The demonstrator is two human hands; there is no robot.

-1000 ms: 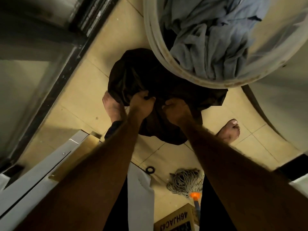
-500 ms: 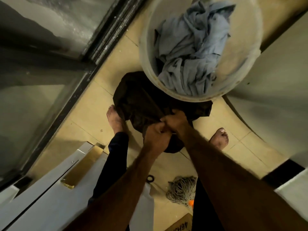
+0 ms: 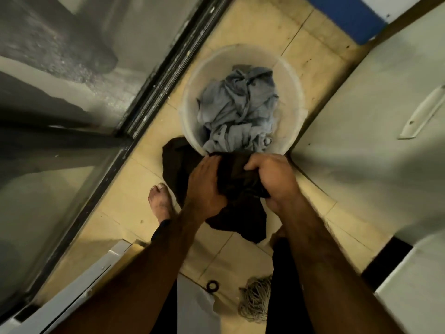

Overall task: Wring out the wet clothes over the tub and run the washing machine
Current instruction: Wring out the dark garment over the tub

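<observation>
The person is standing over a tiled floor (image 3: 134, 189) and is holding a dark garment (image 3: 232, 174) in both hands, just at the near rim of a pale round tub (image 3: 292, 109). The left hand (image 3: 207, 186) is lying palm down over the bunched cloth with its fingers wrapping over the top of it. The right hand (image 3: 272, 179) is clamping the same bunch from the other side, fingers curled tight into the fabric. The two hands are sitting close together with only a fold of cloth between them. The rest of the garment is hanging loose below and to the left of the hands, and part of it is overlapping the tub's near edge.

Inside the tub a heap of grey-blue clothes (image 3: 237, 109) is lying crumpled. The tub is resting on the floor between a dark sliding-door track (image 3: 168, 63) on the left and a white panel with a handle (image 3: 421, 112) on the right. A bare foot (image 3: 159, 203) is standing near the left side of the floor, just beside the hanging cloth. Toward the near edge of the floor a mop head (image 3: 255, 302) is lying with a small black ring (image 3: 213, 285) beside it
</observation>
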